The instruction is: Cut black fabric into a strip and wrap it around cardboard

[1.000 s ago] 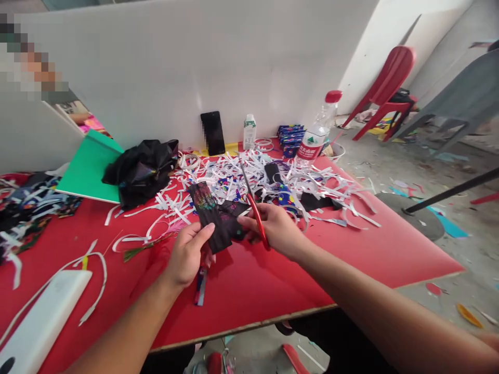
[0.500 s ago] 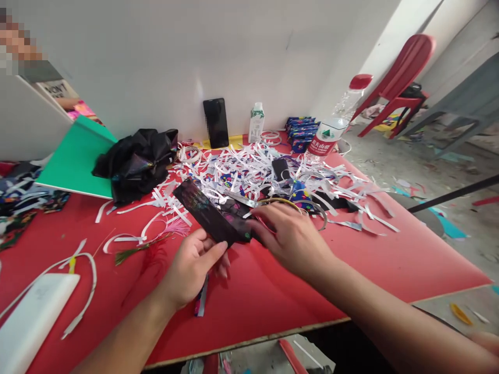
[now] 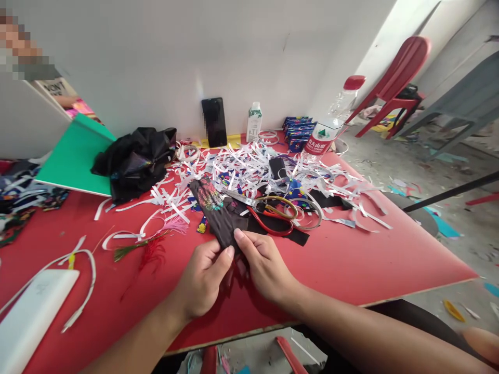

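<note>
A narrow piece of black fabric [image 3: 212, 208] with a shiny multicoloured print slants up and left over the red table [image 3: 163, 306]. Its lower end is pinched by both hands, thumbs on top: my left hand [image 3: 206, 275] on the left side, my right hand [image 3: 267, 262] close beside it on the right. Scissors with gold-toned handles [image 3: 278, 204] and a pair with red handles [image 3: 288, 228] lie just beyond my right hand, on dark fabric scraps [image 3: 304, 236].
White paper strips [image 3: 234, 161] are heaped mid-table. Behind them stand a phone [image 3: 214, 122], a small carton [image 3: 254, 122] and a water bottle [image 3: 325, 127]. At left are a black bundle [image 3: 136, 161], a green board [image 3: 78, 156] and a white power bank [image 3: 39, 317] with its cable.
My right hand has moved left and down from beside the scissors to the fabric's lower end. The red-handled scissors now show. The fabric is nearer and its print shows more brightly.
</note>
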Tool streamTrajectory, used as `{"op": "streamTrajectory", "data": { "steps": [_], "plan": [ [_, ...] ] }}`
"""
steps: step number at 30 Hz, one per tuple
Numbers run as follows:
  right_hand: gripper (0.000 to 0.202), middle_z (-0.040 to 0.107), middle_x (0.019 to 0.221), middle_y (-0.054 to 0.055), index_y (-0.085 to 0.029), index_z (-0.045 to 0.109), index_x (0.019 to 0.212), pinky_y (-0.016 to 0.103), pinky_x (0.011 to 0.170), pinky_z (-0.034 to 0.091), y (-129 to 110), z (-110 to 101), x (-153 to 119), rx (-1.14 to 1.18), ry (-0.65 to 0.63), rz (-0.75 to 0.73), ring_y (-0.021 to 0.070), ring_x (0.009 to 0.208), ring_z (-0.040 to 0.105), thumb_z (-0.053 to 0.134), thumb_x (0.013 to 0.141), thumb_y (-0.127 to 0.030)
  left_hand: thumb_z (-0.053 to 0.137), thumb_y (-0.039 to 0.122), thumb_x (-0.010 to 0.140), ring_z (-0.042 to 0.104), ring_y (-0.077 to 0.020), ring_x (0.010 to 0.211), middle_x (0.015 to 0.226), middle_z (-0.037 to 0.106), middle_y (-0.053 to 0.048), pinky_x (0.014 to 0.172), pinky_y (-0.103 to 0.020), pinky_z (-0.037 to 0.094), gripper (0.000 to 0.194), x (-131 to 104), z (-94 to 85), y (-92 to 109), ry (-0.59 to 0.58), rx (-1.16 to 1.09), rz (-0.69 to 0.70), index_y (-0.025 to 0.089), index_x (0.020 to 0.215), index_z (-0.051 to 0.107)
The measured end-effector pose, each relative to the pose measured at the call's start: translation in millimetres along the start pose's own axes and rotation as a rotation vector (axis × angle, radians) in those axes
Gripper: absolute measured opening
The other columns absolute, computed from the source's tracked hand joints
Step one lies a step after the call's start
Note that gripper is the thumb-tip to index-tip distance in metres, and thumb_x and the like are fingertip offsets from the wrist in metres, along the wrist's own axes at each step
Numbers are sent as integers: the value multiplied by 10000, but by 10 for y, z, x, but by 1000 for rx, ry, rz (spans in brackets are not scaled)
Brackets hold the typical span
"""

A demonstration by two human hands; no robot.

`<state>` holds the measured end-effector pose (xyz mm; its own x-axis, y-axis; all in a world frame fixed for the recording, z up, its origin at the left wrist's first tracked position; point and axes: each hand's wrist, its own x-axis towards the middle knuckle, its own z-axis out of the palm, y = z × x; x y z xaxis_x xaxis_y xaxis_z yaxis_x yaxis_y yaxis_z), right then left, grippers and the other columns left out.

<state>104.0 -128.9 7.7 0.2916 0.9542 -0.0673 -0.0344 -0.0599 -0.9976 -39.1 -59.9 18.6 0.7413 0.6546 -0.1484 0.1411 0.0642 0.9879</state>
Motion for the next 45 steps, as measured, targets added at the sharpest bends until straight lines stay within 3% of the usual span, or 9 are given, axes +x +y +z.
{"op": "streamTrajectory", "data": {
  "steps": [6,13,20,25,28,31,36,40,45],
  "plan": [
    [557,435,623,-31,-249,396,709,303,568,311,69,-29,-52,-173,-47,-171,136,570,357,339,1116,-625,525,703,1021,359,-112,548,599,394,54,498,-244,335,574,25,74,-5,208,-77,-13,227,709,452],
    [589,326,698,-42,-257,342,701,301,572,293,-44,-118,56,-94,-123,-79,134,638,296,384,1059,-723,496,749,1010,304,-101,517,587,348,65,473,-253,259,594,0,53,-9,43,-61,-49,233,722,433],
    [600,381,676,-43,-248,375,697,297,578,322,-76,-161,91,-106,-123,-111,126,625,324,368,1068,-718,515,674,1042,305,-103,524,604,380,77,475,-246,259,490,3,55,-46,-19,-13,-43,216,873,544],
    [566,508,594,-18,-244,422,672,302,572,344,-75,-182,74,-203,-266,-96,122,537,437,303,1126,-561,510,687,1034,286,-111,552,595,320,62,500,-259,291,595,17,61,15,201,59,64,238,667,375],
    [492,447,592,-35,-249,386,682,315,552,274,-81,-184,83,-360,-312,-194,110,511,351,309,1123,-452,599,654,1007,374,-121,594,626,420,43,550,-248,366,564,66,43,64,273,44,83,217,676,469],
    [468,362,574,-57,-252,354,674,325,537,215,-106,-191,102,-469,-325,-189,107,504,258,338,1106,-429,660,585,996,523,-153,662,694,584,11,646,-260,471,431,112,-6,77,191,-71,11,188,827,660],
    [307,485,707,-38,-237,449,818,292,574,293,-114,-182,123,-368,-245,-132,131,626,388,500,1054,-428,609,504,1045,611,-192,769,809,691,-37,761,-299,525,378,105,-20,50,147,-89,71,170,949,757],
    [325,474,770,-29,-240,431,823,285,628,360,-81,-129,136,-165,-105,-175,144,698,396,450,1076,-444,574,562,1050,472,-146,633,684,571,-7,593,-264,430,479,54,76,-5,168,17,96,176,783,672],
    [488,344,677,-44,-244,359,686,295,567,278,-74,-75,170,-127,13,-70,132,642,301,440,1053,-556,562,680,1009,374,-129,583,618,457,16,510,-263,321,572,28,125,-60,72,7,-17,184,725,584]
  ]
}}
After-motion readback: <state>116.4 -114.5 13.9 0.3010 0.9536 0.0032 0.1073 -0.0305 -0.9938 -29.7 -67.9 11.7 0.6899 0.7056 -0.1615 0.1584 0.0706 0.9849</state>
